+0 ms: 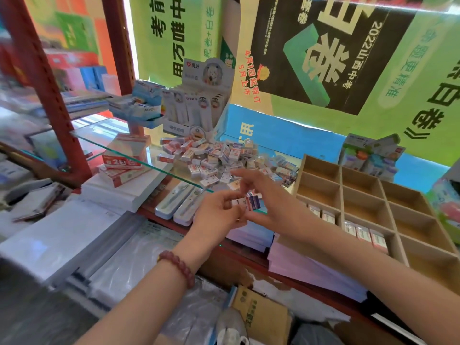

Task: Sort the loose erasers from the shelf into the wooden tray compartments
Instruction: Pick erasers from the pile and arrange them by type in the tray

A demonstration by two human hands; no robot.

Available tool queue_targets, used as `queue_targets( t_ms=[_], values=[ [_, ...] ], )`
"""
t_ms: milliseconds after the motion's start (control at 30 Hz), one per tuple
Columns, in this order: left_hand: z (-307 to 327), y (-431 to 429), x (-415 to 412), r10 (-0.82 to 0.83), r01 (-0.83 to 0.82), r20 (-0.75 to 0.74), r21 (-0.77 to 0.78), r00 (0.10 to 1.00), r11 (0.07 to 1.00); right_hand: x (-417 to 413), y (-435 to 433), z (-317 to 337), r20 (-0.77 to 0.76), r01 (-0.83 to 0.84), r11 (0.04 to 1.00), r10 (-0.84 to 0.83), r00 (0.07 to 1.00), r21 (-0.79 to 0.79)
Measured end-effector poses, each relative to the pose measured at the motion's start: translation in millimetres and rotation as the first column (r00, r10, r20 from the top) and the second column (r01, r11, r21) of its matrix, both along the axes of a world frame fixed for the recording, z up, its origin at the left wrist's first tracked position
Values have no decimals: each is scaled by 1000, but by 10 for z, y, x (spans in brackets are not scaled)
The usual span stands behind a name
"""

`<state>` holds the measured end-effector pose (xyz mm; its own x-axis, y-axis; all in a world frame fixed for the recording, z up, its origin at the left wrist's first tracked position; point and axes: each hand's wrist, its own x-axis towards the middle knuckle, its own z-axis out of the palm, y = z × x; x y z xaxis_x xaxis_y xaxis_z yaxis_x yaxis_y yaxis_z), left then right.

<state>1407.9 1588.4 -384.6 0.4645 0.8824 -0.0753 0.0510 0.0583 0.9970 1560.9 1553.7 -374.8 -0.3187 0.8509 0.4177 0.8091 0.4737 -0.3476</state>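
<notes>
Erasers [216,155] heap near the glass shelf [112,148] front edge, beside the wooden tray [341,188], its far compartments unfilled. Left hand [216,215] pinches blue-striped erasers [251,202]; right hand [270,216] grasp unclear. Poster [331,53] reads "2022".

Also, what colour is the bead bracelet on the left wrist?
The bracelet is dark red, clearest in the head view.

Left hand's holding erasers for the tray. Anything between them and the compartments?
Yes: the right hand and forearm cross the path, between the held erasers and the wooden tray. Nothing else visible.
</notes>
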Motion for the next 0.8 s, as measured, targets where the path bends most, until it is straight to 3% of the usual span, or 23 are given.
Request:
queue_targets(
  t_ms=[67,133,167,200,267,333,433,633,733,800],
  values=[
    [14,5,7,60,-60,1,-52,998,997,109,60,-26,-74,82,997,-80,994,18],
    [14,46,-3,142,-136,38,-120,989,983,234,166,-56,-149,190,978,-201,968,-80],
    [8,67,-8,180,-174,43,-118,983,978,278,222,-64,-48,251,958,-260,964,-140],
    [0,78,-15,205,-200,42,-102,978,974,312,275,-79,148,309,937,-286,947,-162],
    [-14,70,-29,214,-210,37,-80,976,974,333,348,-115,440,356,913,-242,865,-199],
    [-37,53,-42,198,-196,22,-73,980,978,297,399,-107,534,394,891,-225,815,-226],
    [-50,65,-47,186,-184,19,-82,982,980,254,476,-108,580,425,893,-272,768,-144],
    [-47,48,-84,148,-142,48,-110,988,984,314,575,-139,496,403,900,-277,823,-165],
    [-61,54,-98,156,-149,42,-136,987,980,328,568,-66,186,333,891,-286,940,-311],
    [-65,53,-95,158,-147,56,-170,986,975,339,527,1,-34,253,891,-286,958,-377]
  ],
)
